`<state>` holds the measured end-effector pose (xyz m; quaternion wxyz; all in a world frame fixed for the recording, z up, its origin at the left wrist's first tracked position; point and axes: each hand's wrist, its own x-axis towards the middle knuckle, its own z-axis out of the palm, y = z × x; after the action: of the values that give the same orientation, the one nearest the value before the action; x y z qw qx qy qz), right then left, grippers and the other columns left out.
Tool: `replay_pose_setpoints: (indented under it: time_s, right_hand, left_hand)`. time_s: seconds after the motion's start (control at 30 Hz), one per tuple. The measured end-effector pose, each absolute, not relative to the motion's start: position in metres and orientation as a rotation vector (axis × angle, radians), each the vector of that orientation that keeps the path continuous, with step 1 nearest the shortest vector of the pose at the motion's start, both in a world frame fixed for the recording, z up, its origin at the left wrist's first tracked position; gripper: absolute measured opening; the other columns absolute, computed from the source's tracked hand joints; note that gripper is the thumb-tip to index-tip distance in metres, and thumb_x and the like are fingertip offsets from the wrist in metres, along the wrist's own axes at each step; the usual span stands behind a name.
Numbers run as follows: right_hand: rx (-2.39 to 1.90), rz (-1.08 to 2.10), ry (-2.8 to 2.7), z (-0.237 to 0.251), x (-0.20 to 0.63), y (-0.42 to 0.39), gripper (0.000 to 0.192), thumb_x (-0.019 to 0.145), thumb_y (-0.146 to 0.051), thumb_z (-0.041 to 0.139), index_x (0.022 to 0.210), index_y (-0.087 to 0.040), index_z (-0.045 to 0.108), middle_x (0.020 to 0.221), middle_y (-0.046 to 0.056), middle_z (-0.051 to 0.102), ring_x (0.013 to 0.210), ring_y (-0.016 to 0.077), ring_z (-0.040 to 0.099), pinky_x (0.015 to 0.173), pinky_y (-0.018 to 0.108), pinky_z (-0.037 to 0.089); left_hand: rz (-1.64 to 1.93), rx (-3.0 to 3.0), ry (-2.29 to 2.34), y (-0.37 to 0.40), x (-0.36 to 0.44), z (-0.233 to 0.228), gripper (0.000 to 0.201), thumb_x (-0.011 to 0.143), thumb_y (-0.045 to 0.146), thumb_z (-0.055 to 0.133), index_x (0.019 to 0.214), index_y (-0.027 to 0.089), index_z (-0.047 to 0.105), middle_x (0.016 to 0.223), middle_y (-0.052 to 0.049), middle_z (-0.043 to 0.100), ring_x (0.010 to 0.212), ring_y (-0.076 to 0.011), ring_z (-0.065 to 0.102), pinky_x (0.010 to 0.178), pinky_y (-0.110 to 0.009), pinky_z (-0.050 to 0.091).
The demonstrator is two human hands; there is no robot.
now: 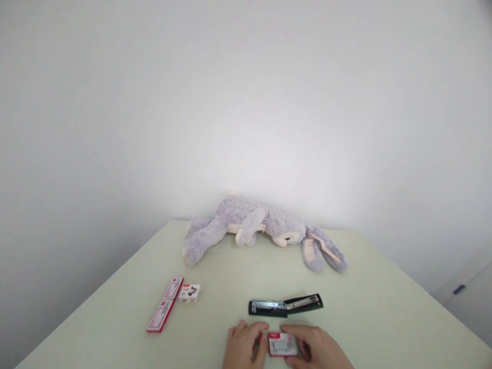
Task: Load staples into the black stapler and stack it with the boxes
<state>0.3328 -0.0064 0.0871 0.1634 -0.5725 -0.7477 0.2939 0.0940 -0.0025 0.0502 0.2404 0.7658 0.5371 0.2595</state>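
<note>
A small red-and-white box of staples point(282, 345) lies near the front of the table, between my two hands, with a picture of staples on its top. My right hand point(313, 347) grips its right side, index finger along the far edge and thumb at the near edge. Against the box's left edge rests the thumb of my left hand point(245, 345), its fingers curled and the index fingertip by the far left corner. Just beyond my hands a black stapler point(269, 308) lies opened out, its metal magazine showing.
To the left lie two flat red-and-white boxes point(165, 305) end to end, and a small white box point(189, 292) with a dark picture on it. A lilac plush rabbit point(249, 218) lies on its side along the back of the pale green table point(219, 279), near the white wall point(246, 102).
</note>
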Motion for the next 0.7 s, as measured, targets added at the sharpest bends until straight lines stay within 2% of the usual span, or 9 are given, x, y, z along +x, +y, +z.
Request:
replay_pose_setpoints:
  time_s: [0.07, 0.1, 0.17, 0.23, 0.27, 0.4, 0.47, 0.7]
  right_hand:
    - [-1.638, 0.829, -2.123, 0.091, 0.324, -0.005, 0.053, 0.071, -0.026, 0.072, 0.123, -0.038, 0.071, 0.073, -0.005, 0.069, 0.063, 0.0142, 0.059, 0.06, 0.023, 0.036]
    - [-1.618, 0.813, -2.135, 0.093, 0.32, -0.004, 0.048, 0.072, -0.027, 0.072, 0.118, -0.039, 0.073, 0.075, -0.005, 0.07, 0.065, 0.0144, 0.06, 0.061, 0.023, 0.037]
    - [-1.553, 0.768, -2.177, 0.097, 0.311, -0.002, 0.031, 0.075, -0.026, 0.069, 0.102, -0.039, 0.078, 0.08, -0.004, 0.072, 0.069, 0.0141, 0.062, 0.065, 0.023, 0.038]
    - [-1.525, 0.724, -2.218, 0.101, 0.303, 0.0, 0.022, 0.076, -0.023, 0.068, 0.09, -0.036, 0.079, 0.08, -0.005, 0.073, 0.07, 0.0136, 0.062, 0.066, 0.023, 0.037]
    - [-1.525, 0.704, -2.231, 0.102, 0.299, 0.001, 0.021, 0.076, -0.022, 0.067, 0.088, -0.035, 0.078, 0.079, -0.005, 0.073, 0.07, 0.0134, 0.062, 0.066, 0.023, 0.036]
    - [-1.564, 0.577, -2.179, 0.108, 0.291, 0.011, 0.019, 0.083, -0.026, 0.064, 0.094, -0.033, 0.077, 0.075, -0.005, 0.069, 0.071, 0.0137, 0.061, 0.067, 0.024, 0.035]
    - [-1.599, 0.542, -2.141, 0.11, 0.29, 0.017, 0.02, 0.086, -0.027, 0.061, 0.097, -0.033, 0.077, 0.074, -0.004, 0.066, 0.069, 0.0133, 0.059, 0.066, 0.024, 0.034]
    - [-1.601, 0.627, -2.203, 0.114, 0.288, 0.028, 0.017, 0.085, -0.026, 0.062, 0.088, -0.031, 0.077, 0.066, -0.005, 0.064, 0.061, 0.0118, 0.053, 0.062, 0.024, 0.033]
  left_hand:
    - [0.809, 2.031, 1.597, 0.001, 0.088, 0.057, 0.027, 0.098, 0.029, 0.044, 0.109, 0.027, 0.069, 0.096, -0.003, 0.074, 0.093, -0.0235, 0.065, 0.089, -0.04, 0.044]
    - [0.869, 2.001, 1.663, 0.004, 0.084, 0.062, 0.026, 0.097, 0.028, 0.045, 0.11, 0.026, 0.068, 0.099, -0.004, 0.072, 0.096, -0.0235, 0.064, 0.09, -0.039, 0.044]
    - [0.916, 1.994, 1.707, 0.014, 0.078, 0.074, 0.03, 0.092, 0.026, 0.054, 0.121, 0.025, 0.064, 0.116, -0.005, 0.069, 0.111, -0.0248, 0.059, 0.098, -0.04, 0.04]
    - [0.864, 2.039, 1.645, 0.025, 0.076, 0.084, 0.045, 0.085, 0.026, 0.065, 0.129, 0.029, 0.061, 0.129, -0.004, 0.064, 0.122, -0.026, 0.053, 0.102, -0.041, 0.036]
    - [0.824, 2.064, 1.595, 0.03, 0.077, 0.087, 0.046, 0.081, 0.027, 0.069, 0.127, 0.032, 0.063, 0.128, -0.002, 0.064, 0.121, -0.0257, 0.052, 0.102, -0.04, 0.035]
    - [0.751, 2.106, 1.504, 0.035, 0.083, 0.088, 0.027, 0.077, 0.032, 0.078, 0.103, 0.035, 0.073, 0.108, 0.003, 0.069, 0.108, -0.0227, 0.056, 0.094, -0.036, 0.036]
    - [0.732, 2.106, 1.487, 0.029, 0.086, 0.085, 0.029, 0.077, 0.034, 0.08, 0.105, 0.034, 0.072, 0.107, 0.003, 0.069, 0.107, -0.0223, 0.056, 0.094, -0.036, 0.035]
    - [0.69, 2.062, 1.481, 0.013, 0.088, 0.086, 0.029, 0.08, 0.036, 0.078, 0.108, 0.034, 0.071, 0.111, 0.002, 0.067, 0.109, -0.0233, 0.055, 0.097, -0.038, 0.034]
